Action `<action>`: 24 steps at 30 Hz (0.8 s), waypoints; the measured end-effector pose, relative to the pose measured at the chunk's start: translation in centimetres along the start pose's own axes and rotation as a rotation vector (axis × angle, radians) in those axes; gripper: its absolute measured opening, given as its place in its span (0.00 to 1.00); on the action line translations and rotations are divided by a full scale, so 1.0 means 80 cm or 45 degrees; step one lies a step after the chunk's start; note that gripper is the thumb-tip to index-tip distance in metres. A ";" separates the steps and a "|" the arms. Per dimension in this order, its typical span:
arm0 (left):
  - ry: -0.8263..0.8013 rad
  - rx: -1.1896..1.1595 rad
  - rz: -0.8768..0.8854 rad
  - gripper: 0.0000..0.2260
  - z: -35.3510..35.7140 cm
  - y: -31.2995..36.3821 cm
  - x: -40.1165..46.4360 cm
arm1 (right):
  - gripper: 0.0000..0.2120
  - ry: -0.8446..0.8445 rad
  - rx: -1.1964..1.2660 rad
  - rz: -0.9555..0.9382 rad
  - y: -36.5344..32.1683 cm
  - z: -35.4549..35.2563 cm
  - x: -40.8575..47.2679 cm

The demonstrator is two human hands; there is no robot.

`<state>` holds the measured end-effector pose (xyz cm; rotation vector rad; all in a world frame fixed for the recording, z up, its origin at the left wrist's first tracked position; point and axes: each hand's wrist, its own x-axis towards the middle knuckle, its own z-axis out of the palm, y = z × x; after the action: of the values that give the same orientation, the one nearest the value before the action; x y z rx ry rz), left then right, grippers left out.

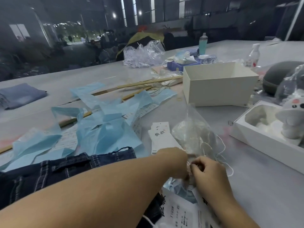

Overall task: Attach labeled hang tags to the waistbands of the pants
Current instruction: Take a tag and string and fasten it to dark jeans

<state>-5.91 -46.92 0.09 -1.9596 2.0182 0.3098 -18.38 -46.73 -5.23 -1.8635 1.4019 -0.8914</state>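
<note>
Dark denim pants [49,171] lie at the near left, their waistband under my left forearm. My left hand [174,160] and my right hand [207,173] meet at the mouth of a clear plastic bag [192,134] of white strings, each pinching at it with curled fingers. A loose white string [230,168] trails to the right of my right hand. White hang tags [160,135] with black characters lie stacked just beyond my left hand. A printed white label [179,213] lies near the bottom edge.
Crumpled light-blue backing sheets [105,129] and label strips cover the left middle. Wooden sticks [148,83] lie beyond them. A cream open box [218,89] stands behind the bag, a white box with a toy [269,130] at right. Folded blue jeans [19,94] lie far left.
</note>
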 end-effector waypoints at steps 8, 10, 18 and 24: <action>-0.038 -0.076 -0.010 0.08 -0.008 -0.010 -0.001 | 0.08 -0.053 0.064 -0.047 -0.007 0.004 -0.005; 0.000 -0.197 -0.014 0.09 -0.020 -0.017 -0.006 | 0.07 -0.071 0.140 -0.057 -0.011 0.001 -0.005; 0.017 -0.805 -0.119 0.06 -0.055 -0.038 -0.033 | 0.09 -0.129 0.515 0.046 -0.034 -0.012 -0.005; 0.144 -1.206 -0.076 0.05 -0.098 -0.042 -0.085 | 0.06 -0.167 0.787 0.041 -0.075 -0.042 -0.009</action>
<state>-2.97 -43.61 10.09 -2.5659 2.0593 1.3682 -18.02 -44.93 1.46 -1.3931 0.9303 -1.0224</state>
